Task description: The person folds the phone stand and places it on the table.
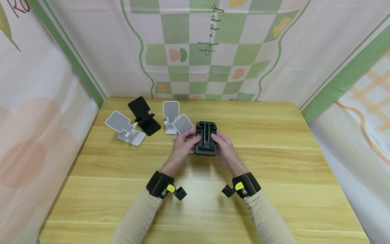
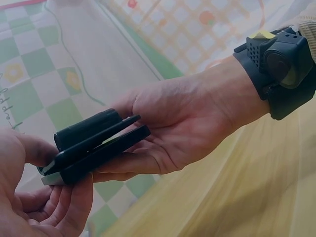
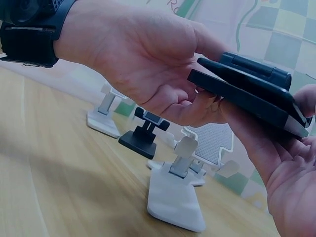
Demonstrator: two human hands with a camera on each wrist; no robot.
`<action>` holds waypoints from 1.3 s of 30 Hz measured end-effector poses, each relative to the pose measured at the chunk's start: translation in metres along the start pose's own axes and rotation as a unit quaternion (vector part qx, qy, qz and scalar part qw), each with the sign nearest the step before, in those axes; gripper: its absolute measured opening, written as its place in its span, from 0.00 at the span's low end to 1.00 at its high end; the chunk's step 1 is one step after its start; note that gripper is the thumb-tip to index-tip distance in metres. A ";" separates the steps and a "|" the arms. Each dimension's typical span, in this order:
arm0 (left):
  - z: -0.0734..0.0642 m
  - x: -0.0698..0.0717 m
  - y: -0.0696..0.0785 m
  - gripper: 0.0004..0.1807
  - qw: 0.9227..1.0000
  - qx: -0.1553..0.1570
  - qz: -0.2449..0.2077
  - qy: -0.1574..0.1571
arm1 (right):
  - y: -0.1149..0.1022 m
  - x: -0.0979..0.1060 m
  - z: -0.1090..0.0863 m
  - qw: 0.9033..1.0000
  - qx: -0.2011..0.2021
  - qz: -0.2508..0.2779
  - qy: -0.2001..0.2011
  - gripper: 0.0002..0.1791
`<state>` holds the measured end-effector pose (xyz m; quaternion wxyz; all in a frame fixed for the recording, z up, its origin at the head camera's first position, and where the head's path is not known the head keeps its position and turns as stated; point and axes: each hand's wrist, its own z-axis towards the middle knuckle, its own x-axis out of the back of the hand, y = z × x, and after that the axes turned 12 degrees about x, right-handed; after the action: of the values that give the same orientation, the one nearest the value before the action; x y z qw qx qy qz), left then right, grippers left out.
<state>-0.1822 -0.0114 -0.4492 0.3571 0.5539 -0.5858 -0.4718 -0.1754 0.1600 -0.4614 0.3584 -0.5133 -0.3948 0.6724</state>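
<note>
Head view: my left hand [image 1: 182, 146] and right hand [image 1: 226, 149] grip a black stand [image 1: 206, 139], cloth [image 1: 199, 28] beyond their fingers reading "Happy".

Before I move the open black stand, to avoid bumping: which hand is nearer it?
Left: the left hand is to the right of the open black stand; the right hand is farther right.

The wood-grained table [image 1: 274, 135] bears a leftmost white stand [image 1: 118, 121] and a black stand [image 1: 141, 110]. Right of these are a rear white stand [image 1: 171, 110] and a front white stand [image 1: 183, 124].
</note>
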 end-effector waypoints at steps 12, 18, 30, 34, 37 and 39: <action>0.001 0.004 -0.003 0.21 1.000 0.006 0.008 0.003 | 0.005 0.001 0.003 1.000 -0.008 -0.010 -0.002 0.28; -0.001 0.008 -0.005 0.22 0.999 -0.008 0.034 0.005 | 0.007 0.002 0.004 0.999 -0.003 -0.050 0.012 0.25; -0.006 0.015 -0.006 0.22 0.999 -0.022 0.037 0.002 | -0.001 0.021 0.004 0.977 0.004 -0.207 0.042 0.24; -0.017 0.020 0.007 0.20 0.999 -0.035 0.028 0.010 | -0.006 0.041 0.001 0.962 -0.001 -0.267 0.048 0.28; -0.025 0.024 0.013 0.18 0.997 -0.058 0.053 0.030 | -0.009 0.061 -0.002 0.951 -0.010 -0.304 0.054 0.31; -0.024 0.026 0.011 0.18 0.994 -0.071 0.066 0.041 | -0.011 0.075 -0.005 0.944 -0.020 -0.323 0.060 0.32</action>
<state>-0.1660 -0.0417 -0.4345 0.4496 0.5062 -0.5710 -0.4643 -0.1858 0.2316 -0.4831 0.5687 -0.4047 -0.5308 0.4807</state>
